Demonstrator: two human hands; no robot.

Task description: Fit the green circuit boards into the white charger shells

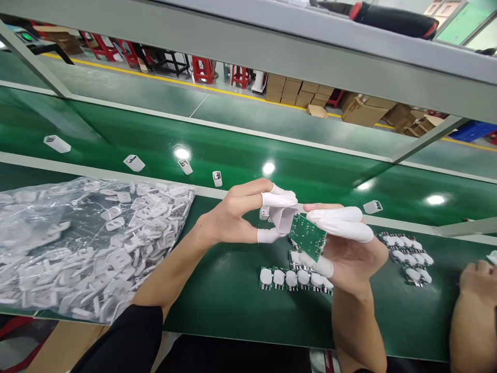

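Note:
My left hand (pixel 248 212), with white finger cots on its fingertips, grips a white plastic charger housing (pixel 284 219) whose open end faces right. In my right hand (pixel 345 243), also wearing finger cots, is a green circuit board (pixel 308 237), pinched between thumb and fingers. The board's upper left corner is close to the housing's mouth; whether it touches cannot be made out. Below my hands, a row of circuit boards with white blobs (pixel 291 278) lies on the green table (pixel 233 305). More boards behind it are partly hidden by my right hand.
A clear plastic bag (pixel 93 248) of white plastic parts covers the left side. White housings (pixel 134 162) stand spaced along the green belt (pixel 240 150) beyond. More boards (pixel 407 256) lie at right, near another person's hand (pixel 479 282). A grey shelf beam (pixel 248 44) crosses above.

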